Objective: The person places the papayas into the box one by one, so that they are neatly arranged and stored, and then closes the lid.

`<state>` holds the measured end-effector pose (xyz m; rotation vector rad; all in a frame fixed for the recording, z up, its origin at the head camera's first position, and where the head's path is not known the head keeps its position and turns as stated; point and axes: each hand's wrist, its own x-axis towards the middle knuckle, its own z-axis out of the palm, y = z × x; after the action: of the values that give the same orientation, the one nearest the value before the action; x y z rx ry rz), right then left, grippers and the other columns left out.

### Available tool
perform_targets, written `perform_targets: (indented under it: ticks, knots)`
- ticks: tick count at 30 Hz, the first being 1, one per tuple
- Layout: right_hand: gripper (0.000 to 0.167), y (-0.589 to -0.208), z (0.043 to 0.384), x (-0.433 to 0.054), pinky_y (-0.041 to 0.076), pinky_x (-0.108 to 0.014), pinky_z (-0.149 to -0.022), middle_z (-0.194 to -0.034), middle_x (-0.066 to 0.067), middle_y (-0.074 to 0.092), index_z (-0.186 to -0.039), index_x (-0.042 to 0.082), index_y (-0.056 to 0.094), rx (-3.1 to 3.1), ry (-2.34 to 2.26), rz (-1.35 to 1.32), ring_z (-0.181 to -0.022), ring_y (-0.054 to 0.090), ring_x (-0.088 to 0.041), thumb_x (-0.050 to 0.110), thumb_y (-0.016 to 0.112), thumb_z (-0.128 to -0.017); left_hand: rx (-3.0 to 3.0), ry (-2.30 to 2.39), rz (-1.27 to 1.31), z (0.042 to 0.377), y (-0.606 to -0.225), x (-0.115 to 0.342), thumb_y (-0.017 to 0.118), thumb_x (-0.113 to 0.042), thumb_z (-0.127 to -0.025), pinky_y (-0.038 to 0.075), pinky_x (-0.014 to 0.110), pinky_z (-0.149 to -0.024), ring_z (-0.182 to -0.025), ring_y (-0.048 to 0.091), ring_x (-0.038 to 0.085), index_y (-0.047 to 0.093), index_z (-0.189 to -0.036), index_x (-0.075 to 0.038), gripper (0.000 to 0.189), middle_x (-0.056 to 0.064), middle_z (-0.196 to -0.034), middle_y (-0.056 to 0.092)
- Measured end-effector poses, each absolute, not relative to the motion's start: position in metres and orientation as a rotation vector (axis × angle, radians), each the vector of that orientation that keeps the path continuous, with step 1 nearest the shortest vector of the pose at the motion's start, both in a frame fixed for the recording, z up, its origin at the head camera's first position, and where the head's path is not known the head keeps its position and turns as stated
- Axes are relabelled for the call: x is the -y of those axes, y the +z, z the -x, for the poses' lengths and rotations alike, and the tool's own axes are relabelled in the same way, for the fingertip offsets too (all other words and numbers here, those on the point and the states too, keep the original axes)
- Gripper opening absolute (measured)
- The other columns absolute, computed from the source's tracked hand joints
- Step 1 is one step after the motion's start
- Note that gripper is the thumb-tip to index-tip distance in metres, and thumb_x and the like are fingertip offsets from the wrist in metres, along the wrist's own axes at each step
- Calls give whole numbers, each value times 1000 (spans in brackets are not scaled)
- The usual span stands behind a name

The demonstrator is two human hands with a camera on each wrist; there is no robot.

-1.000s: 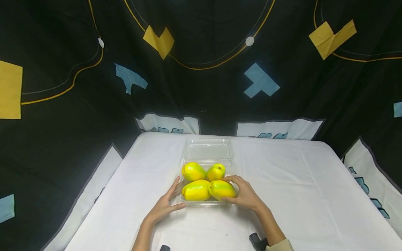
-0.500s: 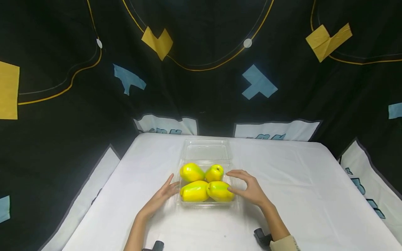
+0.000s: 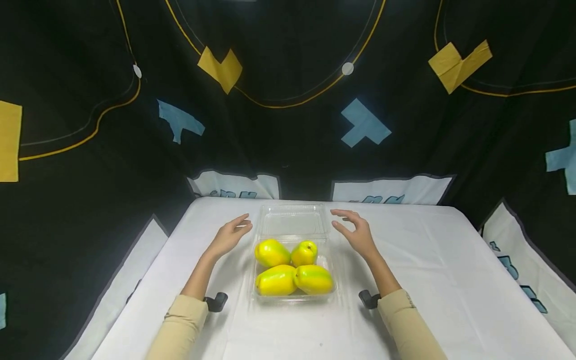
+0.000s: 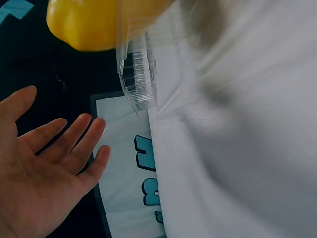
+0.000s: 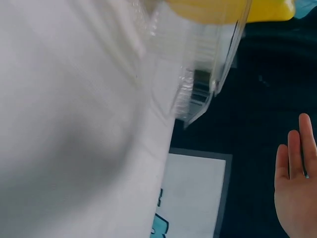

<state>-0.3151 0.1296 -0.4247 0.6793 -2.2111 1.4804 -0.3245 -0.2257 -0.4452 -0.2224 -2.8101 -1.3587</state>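
A clear plastic clamshell box (image 3: pixel 294 298) stands on the white table with its lid (image 3: pixel 294 220) folded back, away from me. Inside lie several yellow-green fruits that look like mangoes or papayas: one at back left (image 3: pixel 272 253), one at back right (image 3: pixel 304 253), one at front left (image 3: pixel 276 280) and one at front right (image 3: pixel 314 279). My left hand (image 3: pixel 229 237) hovers left of the lid, its fingers extended and holding nothing. To the lid's right, my right hand (image 3: pixel 357 233) is raised with loosely bent fingers, also holding nothing. Both wrist views show the hands apart from the box.
The white-covered table (image 3: pixel 418 260) extends to both sides of the box. Behind it hangs a dark cloth (image 3: pixel 288 145) with yellow and blue patches. A black wrist mount (image 3: pixel 216 302) sits on the left wrist and another mount (image 3: pixel 369 299) on the right.
My right hand has let go of the front right fruit and drawn away. Both hands have moved forward from the box's sides to beside the lid. The fruits stay in place.
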Motion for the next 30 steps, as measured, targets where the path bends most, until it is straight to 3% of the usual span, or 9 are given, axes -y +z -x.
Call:
perform_targets:
  ticks: [5,11,17,22,30]
  knots:
    - [36,-438,350,-127,38,-56,-94,-119,-29,54,-120,-11,53,2156,1704,-615,-111,49,-42,2,60,-88,2680,-1359,181,363,-442,221,51,-26,-96,45,47,-92,-111,55,33,46,-135,-5,45,18,-124,56]
    - [46,-476,394,-128,42,-40,-97,-125,-18,54,-130,-1,49,2257,1774,-429,-114,51,-30,19,61,-90,2439,-1558,-46,396,-463,222,54,-18,-94,44,43,-92,-102,61,27,57,-124,-8,32,13,-113,64]
    - [53,-488,407,-130,34,-43,-103,-137,-17,45,-139,3,40,2497,1827,-271,-123,44,-31,21,57,-92,2542,-1624,-162,412,-489,224,53,-15,-93,46,40,-91,-108,57,29,51,-130,-6,38,15,-122,58]
    - [54,-499,416,-129,31,-43,-105,-139,-16,42,-141,2,35,2634,1827,-222,-127,39,-31,22,54,-94,2639,-1749,-138,410,-492,218,49,-27,-96,45,43,-92,-113,52,33,40,-138,-4,49,21,-126,52]
    - [52,-511,415,-121,25,-47,-107,-142,-16,38,-139,1,37,2729,1851,-153,-133,29,-32,25,50,-95,2728,-1751,-158,407,-492,208,49,-23,-95,33,46,-103,-120,47,34,35,-139,3,53,21,-132,49]
